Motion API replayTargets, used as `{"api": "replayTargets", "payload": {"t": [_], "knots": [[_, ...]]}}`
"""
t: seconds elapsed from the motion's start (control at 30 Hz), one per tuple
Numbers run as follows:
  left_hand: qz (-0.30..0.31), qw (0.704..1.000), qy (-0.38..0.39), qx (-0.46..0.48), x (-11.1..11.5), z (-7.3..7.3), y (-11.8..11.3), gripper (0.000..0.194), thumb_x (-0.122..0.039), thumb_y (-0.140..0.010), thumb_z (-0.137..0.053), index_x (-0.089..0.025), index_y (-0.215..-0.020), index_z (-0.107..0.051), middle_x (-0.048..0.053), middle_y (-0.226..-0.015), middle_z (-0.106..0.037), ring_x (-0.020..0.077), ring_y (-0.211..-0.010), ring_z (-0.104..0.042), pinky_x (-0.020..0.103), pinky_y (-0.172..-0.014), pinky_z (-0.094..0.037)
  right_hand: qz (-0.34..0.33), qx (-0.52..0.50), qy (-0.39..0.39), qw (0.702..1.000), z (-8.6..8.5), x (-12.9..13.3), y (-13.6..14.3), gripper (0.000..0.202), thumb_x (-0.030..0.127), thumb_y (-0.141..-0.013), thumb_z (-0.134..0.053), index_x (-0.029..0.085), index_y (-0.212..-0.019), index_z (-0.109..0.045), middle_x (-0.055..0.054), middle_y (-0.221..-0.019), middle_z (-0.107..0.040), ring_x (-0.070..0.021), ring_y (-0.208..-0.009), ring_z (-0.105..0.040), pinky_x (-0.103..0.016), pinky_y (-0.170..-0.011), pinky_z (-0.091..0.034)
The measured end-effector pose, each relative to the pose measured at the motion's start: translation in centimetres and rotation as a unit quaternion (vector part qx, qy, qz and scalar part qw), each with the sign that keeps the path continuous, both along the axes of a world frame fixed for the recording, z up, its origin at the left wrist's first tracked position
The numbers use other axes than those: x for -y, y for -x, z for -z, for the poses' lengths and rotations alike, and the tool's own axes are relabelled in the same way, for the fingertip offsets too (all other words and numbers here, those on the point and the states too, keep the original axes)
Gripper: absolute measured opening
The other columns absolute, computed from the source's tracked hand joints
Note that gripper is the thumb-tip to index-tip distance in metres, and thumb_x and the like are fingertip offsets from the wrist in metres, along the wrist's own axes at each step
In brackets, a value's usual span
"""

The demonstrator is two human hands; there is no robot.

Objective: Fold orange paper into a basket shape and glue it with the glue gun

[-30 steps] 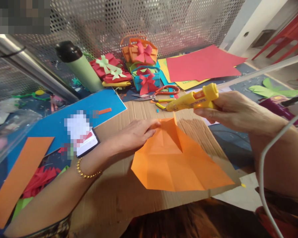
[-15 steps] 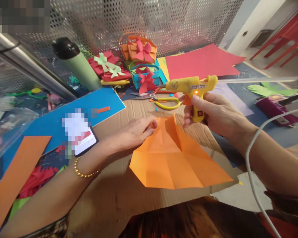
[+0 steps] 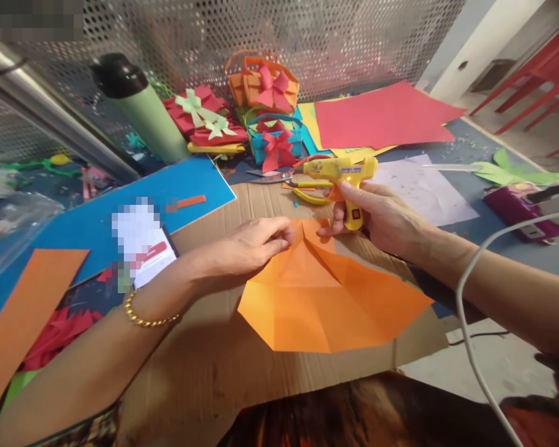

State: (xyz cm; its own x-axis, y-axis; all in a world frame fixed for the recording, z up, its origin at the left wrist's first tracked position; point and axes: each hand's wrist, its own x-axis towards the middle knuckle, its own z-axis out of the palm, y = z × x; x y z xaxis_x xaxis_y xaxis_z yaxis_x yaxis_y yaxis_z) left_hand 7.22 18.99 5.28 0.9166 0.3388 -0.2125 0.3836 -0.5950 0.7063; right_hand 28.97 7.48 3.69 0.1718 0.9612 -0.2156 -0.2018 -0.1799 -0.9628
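A creased sheet of orange paper (image 3: 326,316) lies over the cardboard in front of me, its far part partly folded up. My left hand (image 3: 254,245) is closed on the sheet's far left edge, the fingertips curled out of sight. In my right hand (image 3: 382,214) is a yellow glue gun (image 3: 354,202) with its small light on, the nozzle pointing left. A lower finger of that hand touches the folded far right flap of the paper. Just beyond the gun lie scissors (image 3: 312,197) with yellow handles, partly covered by it.
Cardboard (image 3: 190,379) covers the near work surface. Small paper baskets (image 3: 274,146) with red bows stand at the back, beside a green flask (image 3: 153,127). Red sheets (image 3: 386,115) lie behind the gun. A phone (image 3: 153,261) lies left, and a white cable (image 3: 466,310) crosses my right forearm.
My right hand has brought the glue gun left and slightly down, and its finger now presses the paper's far right flap, which has folded inward. My left hand keeps its hold.
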Motion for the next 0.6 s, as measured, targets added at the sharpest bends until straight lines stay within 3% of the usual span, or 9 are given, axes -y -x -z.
{"api": "replayTargets", "payload": {"t": [0.23,0.37,0.47,0.6], "knots": [[0.006,1.000,-0.020,0.016,0.35,0.71,-0.05,0.031,-0.027,-0.099,-0.049,-0.022,-0.126,-0.064,0.008,-0.130,-0.073,0.0242,-0.117,-0.067,0.039,-0.097,-0.050,0.016,-0.032,-0.002,0.999,0.08,0.17,0.45,0.037,0.057,-0.080,-0.079,0.026,-0.088,-0.061,0.003,-0.064,-0.061,-0.0172,-0.060,-0.066,-0.037,-0.069,-0.062],[0.013,0.997,-0.066,0.029,0.61,0.96,-0.07,0.045,-0.026,-0.099,-0.049,-0.022,-0.143,-0.057,0.008,-0.139,-0.070,0.0248,-0.121,-0.068,0.039,-0.099,-0.053,0.022,-0.032,-0.007,0.999,0.35,0.16,0.52,0.038,0.057,-0.079,-0.081,0.025,-0.086,-0.061,0.003,-0.063,-0.061,-0.0167,-0.059,-0.065,-0.038,-0.071,-0.063],[0.031,0.994,-0.090,0.057,0.74,1.00,-0.12,0.043,-0.027,-0.101,-0.047,-0.022,-0.141,-0.061,0.007,-0.140,-0.070,0.0229,-0.123,-0.069,0.035,-0.101,-0.054,0.027,-0.018,-0.019,0.999,0.61,0.12,0.48,0.041,0.060,-0.078,-0.081,0.025,-0.083,-0.061,0.002,-0.063,-0.062,-0.0171,-0.061,-0.067,-0.037,-0.073,-0.064],[0.042,0.990,-0.126,0.050,0.96,0.94,-0.43,0.038,-0.024,-0.101,-0.047,-0.023,-0.131,-0.069,0.007,-0.129,-0.075,0.0234,-0.114,-0.073,0.033,-0.090,-0.056,0.028,-0.012,-0.030,0.999,0.63,0.21,0.52,0.043,0.061,-0.076,-0.083,0.024,-0.083,-0.062,0.002,-0.064,-0.062,-0.0149,-0.058,-0.065,-0.035,-0.069,-0.063]]}}
